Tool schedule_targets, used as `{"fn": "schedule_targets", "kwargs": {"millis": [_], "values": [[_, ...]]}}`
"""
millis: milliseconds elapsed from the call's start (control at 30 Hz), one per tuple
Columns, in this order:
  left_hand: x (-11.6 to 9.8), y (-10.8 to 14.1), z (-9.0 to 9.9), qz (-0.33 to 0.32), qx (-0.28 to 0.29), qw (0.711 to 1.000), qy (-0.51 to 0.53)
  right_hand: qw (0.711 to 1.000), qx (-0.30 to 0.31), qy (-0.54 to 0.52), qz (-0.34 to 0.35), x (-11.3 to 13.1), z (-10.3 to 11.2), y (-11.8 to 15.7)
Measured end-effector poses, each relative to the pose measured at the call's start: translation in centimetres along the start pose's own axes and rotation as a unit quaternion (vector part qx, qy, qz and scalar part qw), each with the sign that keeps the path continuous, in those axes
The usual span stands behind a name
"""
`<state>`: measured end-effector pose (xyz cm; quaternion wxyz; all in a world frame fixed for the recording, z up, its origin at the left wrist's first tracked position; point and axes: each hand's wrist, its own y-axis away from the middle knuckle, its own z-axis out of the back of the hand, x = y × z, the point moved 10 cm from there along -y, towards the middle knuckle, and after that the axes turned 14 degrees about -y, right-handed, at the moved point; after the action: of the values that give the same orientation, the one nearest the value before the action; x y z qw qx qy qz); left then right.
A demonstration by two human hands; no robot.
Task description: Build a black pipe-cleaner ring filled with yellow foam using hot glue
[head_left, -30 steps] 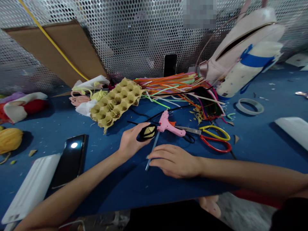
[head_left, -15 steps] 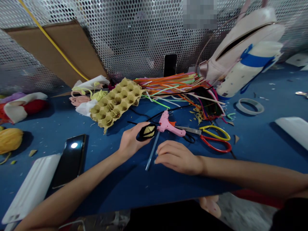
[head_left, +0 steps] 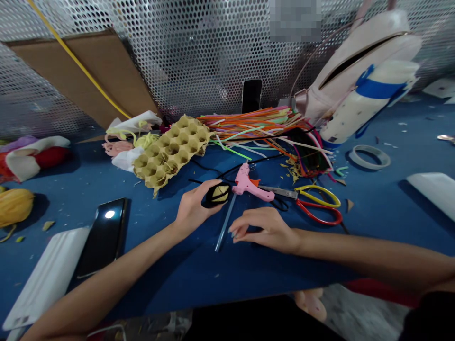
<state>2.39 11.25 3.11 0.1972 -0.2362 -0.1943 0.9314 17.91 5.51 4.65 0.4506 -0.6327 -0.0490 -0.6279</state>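
Note:
My left hand [head_left: 194, 208] is wrapped round a small black piece with a pale yellow face [head_left: 219, 193], held just above the blue table. To its right lies a pink glue gun [head_left: 247, 183], with a clear glue stick [head_left: 226, 225] reaching toward me from its back end. My right hand [head_left: 263, 228] hovers right of the stick, fingers curled and thumb apart from them; whether something tiny is at the fingertips I cannot make out. Scissors with yellow and red handles [head_left: 316, 202] rest beyond the right hand, their blades against the glue gun's handle.
An egg carton [head_left: 174, 149] and a bundle of colourful pipe cleaners [head_left: 249, 124] lie behind the hands. A dark phone [head_left: 104, 234] and a white case [head_left: 48, 274] are at left. A tape roll [head_left: 369, 157], a bottle [head_left: 362, 106] and a pale bag [head_left: 334, 71] stand right.
The fingers of my right hand have shifted, opening a gap between thumb and fingers. My left hand and the black piece look the same.

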Motion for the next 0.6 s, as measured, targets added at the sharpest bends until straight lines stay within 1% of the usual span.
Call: {"fn": "schedule_targets", "kwargs": {"millis": [67,267,400,467,600], "values": [[0.0,0.0,0.0,-0.002,0.0,1.0,0.002,1.0,0.004,-0.009,-0.005,-0.1,0.0,0.0],[-0.1,0.0,0.1,-0.007,-0.004,1.0,0.01,0.999,0.042,-0.011,-0.023,-0.9,-0.8,0.1],[0.0,-0.1,0.1,-0.006,-0.006,1.0,0.01,0.999,0.039,-0.019,-0.03,-1.1,-0.8,0.1],[-0.1,-0.1,0.1,-0.007,-0.006,1.0,0.01,0.999,0.03,0.01,-0.014,-0.7,-0.6,0.1],[-0.1,-0.1,0.1,-0.003,-0.001,1.0,0.011,0.992,0.031,0.119,0.03,0.2,-0.5,0.0]]}}
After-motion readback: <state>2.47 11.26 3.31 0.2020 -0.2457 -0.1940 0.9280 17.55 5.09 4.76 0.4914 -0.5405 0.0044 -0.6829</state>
